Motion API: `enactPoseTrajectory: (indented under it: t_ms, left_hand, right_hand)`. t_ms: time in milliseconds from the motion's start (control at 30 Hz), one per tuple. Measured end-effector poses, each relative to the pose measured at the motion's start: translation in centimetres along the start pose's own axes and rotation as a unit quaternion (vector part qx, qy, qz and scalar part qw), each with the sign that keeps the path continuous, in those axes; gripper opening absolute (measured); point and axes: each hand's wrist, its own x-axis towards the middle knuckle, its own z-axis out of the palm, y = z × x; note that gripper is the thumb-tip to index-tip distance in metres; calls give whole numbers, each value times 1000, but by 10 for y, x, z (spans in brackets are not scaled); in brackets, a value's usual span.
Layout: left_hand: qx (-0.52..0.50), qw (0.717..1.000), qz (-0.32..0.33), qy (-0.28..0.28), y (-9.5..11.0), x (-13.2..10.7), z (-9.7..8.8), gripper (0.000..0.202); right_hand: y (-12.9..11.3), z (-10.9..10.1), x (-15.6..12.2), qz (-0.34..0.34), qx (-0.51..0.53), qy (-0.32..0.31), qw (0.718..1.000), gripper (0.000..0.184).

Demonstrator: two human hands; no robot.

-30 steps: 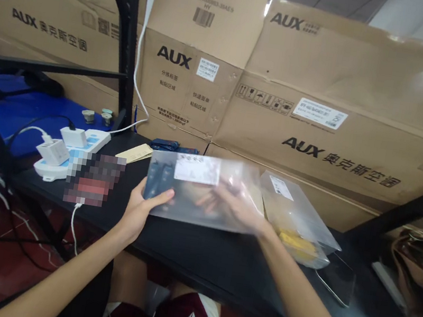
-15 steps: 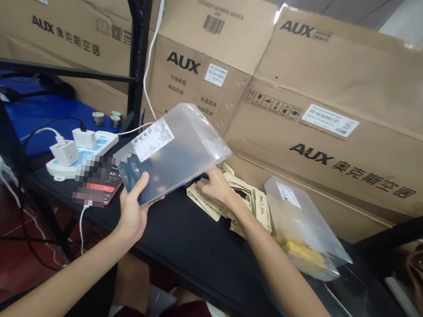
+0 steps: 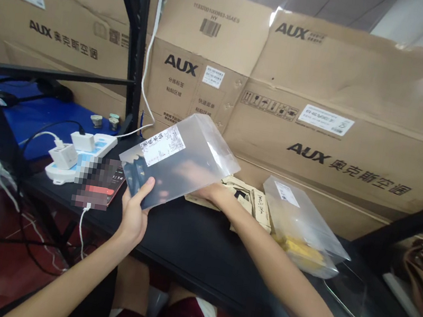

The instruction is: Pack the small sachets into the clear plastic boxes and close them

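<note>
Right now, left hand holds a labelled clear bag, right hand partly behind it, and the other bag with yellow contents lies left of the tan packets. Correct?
Not quite: the other bag with yellow contents lies right of the tan packets, per the head view. The rest stands: left hand holds a labelled clear bag, right hand partly behind it.

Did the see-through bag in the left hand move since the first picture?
Yes. The bag in the left hand has moved up and leftward against the cardboard box behind it, and now tilts.
</note>
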Motion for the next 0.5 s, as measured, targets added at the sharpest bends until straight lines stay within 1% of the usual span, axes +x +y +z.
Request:
enactPoseTrajectory:
  t_ms: [33,67,100,133,167,200,233,267,300,333,400,433,500]
  left_hand:
    - [-1,1000,1,1,0,0,0,59]
    - [-3,1000,1,3,0,-1,1,59]
    - [-6,1000,0,5,1,-1,1,59]
    - [-9,1000,-2,8,1,-1,2,58]
    - [-10,1000,-3,12,2,-2,3,58]
    - [-11,1000,-4,15,2,-2,3,57]
    - [-10,1000,-3,18,2,-3,4,56]
    - [-8,1000,-1,19,2,-3,4,56]
    - [-6,1000,2,19,1,-3,4,56]
    - [-4,1000,7,18,1,-3,4,56]
    - [2,1000,18,15,-1,-3,3,55]
    - [8,1000,22,12,-1,-3,3,54]
    - [22,1000,21,1,-2,-3,2,54]
  right_hand:
    - [0,-10,-6,-5,4,16,1000,34]
    - [1,-21,-13,-5,14,48,999,37]
    - [2,-33,-20,0,33,102,994,40]
    - [4,-46,-27,10,62,172,983,43]
    - [7,-59,-33,24,107,249,962,45]
    - [9,-74,-39,39,165,315,934,47]
    - [11,-89,-44,53,229,359,903,48]
    - [12,-103,-48,65,287,372,880,50]
    - [13,-117,-52,72,332,359,869,52]
    - [12,-128,-56,70,360,341,866,54]
    - [10,-144,-61,52,385,306,869,57]
    - [8,-147,-63,42,388,286,875,58]
    - [5,-146,-64,29,390,240,888,57]
